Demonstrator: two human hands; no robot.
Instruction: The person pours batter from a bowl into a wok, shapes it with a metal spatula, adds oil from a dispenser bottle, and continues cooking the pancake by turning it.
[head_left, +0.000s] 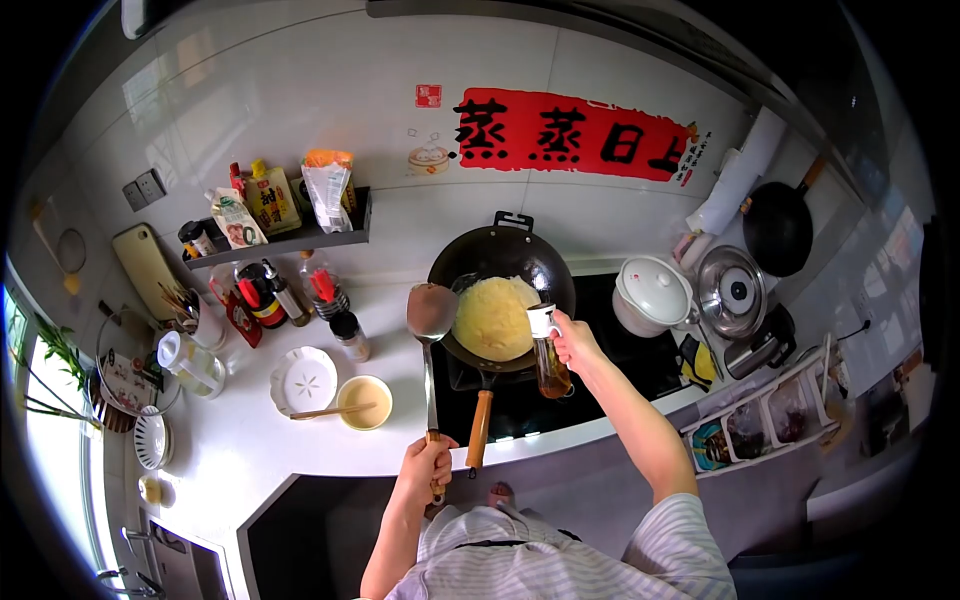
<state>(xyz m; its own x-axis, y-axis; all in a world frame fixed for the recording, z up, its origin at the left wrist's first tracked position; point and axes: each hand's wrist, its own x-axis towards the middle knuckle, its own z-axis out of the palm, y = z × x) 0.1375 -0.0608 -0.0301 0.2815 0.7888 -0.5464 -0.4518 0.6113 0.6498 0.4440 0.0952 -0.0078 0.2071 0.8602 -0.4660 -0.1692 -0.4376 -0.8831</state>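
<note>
My left hand [427, 468] is closed round the wooden handle of a metal spatula [432, 312], whose blade is raised beside the wok's left rim. In my right hand [577, 343] is an oil bottle [551, 366] with a white top and amber liquid, held at the wok's right front edge. A pale yellow pancake [495, 320] lies flat in the black wok [545, 268] on the stove. The wok's wooden handle [480, 428] points toward me, untouched.
Left of the stove are a bowl of batter [375, 390] with chopsticks across it, a white plate [303, 382] and a pepper grinder [349, 336]. Sauce bottles stand behind. A white lidded pot [652, 295] sits right of the wok; a rack [770, 420] is farther right.
</note>
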